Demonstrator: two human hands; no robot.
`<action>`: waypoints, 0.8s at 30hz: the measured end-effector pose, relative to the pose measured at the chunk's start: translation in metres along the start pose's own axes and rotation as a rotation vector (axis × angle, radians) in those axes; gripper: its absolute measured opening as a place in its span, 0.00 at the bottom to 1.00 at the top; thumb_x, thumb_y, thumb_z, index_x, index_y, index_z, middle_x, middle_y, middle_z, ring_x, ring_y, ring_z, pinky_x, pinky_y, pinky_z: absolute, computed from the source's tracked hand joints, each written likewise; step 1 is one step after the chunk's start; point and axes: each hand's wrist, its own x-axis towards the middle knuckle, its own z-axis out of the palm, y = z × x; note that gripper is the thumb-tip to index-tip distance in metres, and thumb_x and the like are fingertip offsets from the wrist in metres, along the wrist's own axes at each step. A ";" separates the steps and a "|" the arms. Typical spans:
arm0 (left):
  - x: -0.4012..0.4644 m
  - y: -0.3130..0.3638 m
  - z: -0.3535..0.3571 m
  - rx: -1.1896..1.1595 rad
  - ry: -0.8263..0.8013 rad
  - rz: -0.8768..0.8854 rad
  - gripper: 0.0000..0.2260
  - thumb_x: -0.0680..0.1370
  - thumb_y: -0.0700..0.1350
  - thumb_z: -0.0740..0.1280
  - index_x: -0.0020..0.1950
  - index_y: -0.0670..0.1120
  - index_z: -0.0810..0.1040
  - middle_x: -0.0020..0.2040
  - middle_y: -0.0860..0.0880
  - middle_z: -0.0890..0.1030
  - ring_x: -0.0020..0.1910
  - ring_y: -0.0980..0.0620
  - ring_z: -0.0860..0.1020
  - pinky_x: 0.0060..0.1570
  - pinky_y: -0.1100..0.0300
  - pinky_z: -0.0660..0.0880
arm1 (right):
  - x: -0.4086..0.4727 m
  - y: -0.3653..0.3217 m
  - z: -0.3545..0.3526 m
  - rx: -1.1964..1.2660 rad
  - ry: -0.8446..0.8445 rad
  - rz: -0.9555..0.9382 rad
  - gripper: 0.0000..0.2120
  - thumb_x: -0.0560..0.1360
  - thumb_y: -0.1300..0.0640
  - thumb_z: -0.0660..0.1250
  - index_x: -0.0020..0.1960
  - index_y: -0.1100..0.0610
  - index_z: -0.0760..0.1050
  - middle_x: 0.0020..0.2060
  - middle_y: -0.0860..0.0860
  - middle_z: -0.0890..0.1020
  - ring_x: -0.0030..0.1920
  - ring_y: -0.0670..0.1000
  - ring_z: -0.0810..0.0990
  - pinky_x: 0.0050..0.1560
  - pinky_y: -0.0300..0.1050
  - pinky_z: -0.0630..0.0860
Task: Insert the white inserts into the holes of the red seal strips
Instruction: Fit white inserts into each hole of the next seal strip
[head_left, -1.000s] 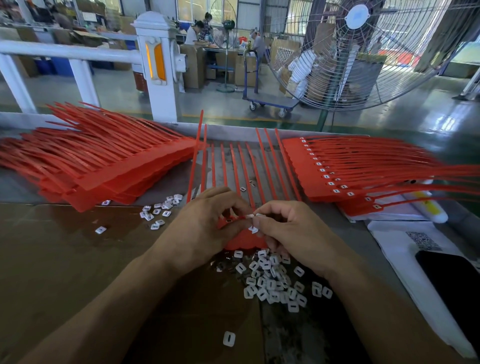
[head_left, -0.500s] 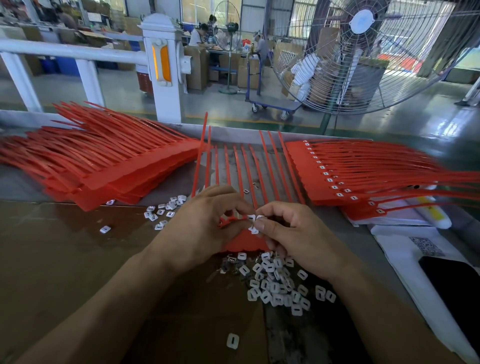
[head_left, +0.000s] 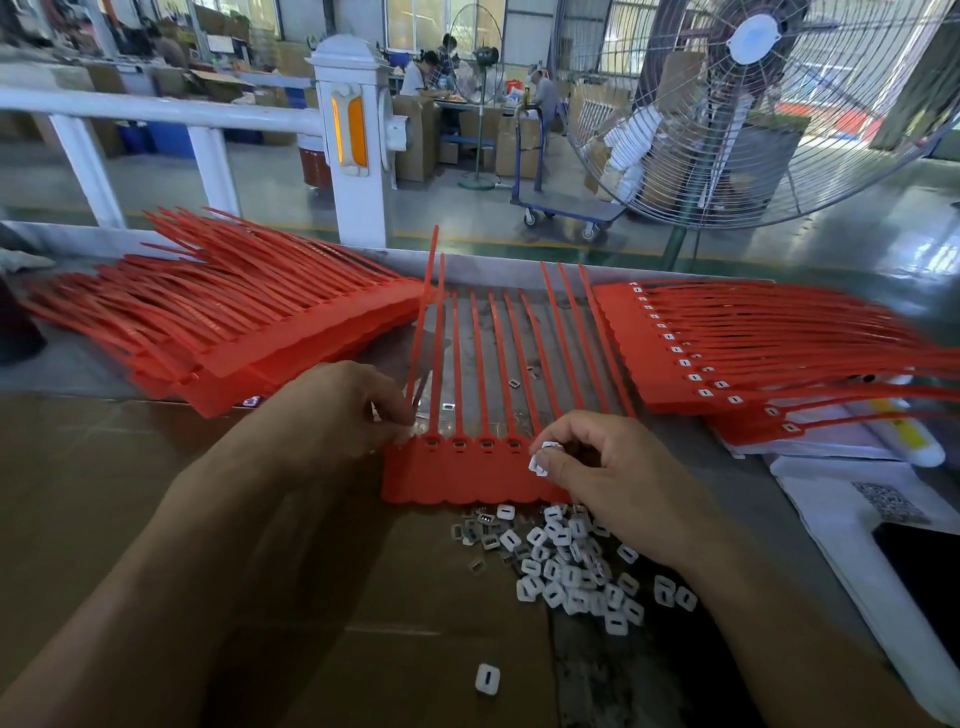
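hands have pulled apart since a moment ago: left hand (head_left: 337, 410) pinches the left end of the red seal strip (head_left: 467, 475) mid-bench, right hand (head_left: 602, 467) holds a white insert (head_left: 540, 460) in curled fingers. four holes show empty, so it looks like a fresh row with inserts pile (head_left: 571, 566) at the near edge.

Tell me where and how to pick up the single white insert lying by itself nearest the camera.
Pinch the lone white insert across its two longer outer edges, coming straight down from above. It lies flat on the brown cardboard, slot facing up, well apart from the pile of inserts, so nothing crowds its sides. Being flat and thin, it probably offers only its rim to fingertips.
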 end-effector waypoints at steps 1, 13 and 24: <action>0.000 -0.001 -0.001 -0.001 -0.019 -0.004 0.06 0.73 0.43 0.78 0.44 0.55 0.87 0.41 0.60 0.83 0.41 0.63 0.79 0.41 0.66 0.75 | 0.000 0.001 0.000 -0.009 0.002 -0.003 0.06 0.81 0.53 0.70 0.45 0.46 0.81 0.33 0.38 0.81 0.33 0.39 0.78 0.36 0.30 0.72; -0.002 0.003 0.002 0.068 -0.048 -0.081 0.07 0.72 0.45 0.77 0.42 0.58 0.86 0.39 0.67 0.81 0.42 0.70 0.77 0.36 0.71 0.69 | 0.001 0.003 0.003 -0.053 -0.013 -0.007 0.06 0.80 0.51 0.71 0.44 0.44 0.81 0.36 0.35 0.82 0.35 0.37 0.81 0.34 0.30 0.72; -0.004 0.005 0.000 -0.062 -0.043 -0.137 0.08 0.74 0.41 0.77 0.46 0.55 0.87 0.43 0.59 0.85 0.43 0.63 0.81 0.44 0.67 0.75 | -0.001 0.003 0.003 -0.068 -0.032 0.007 0.06 0.80 0.49 0.70 0.45 0.43 0.81 0.38 0.35 0.82 0.35 0.38 0.82 0.36 0.35 0.74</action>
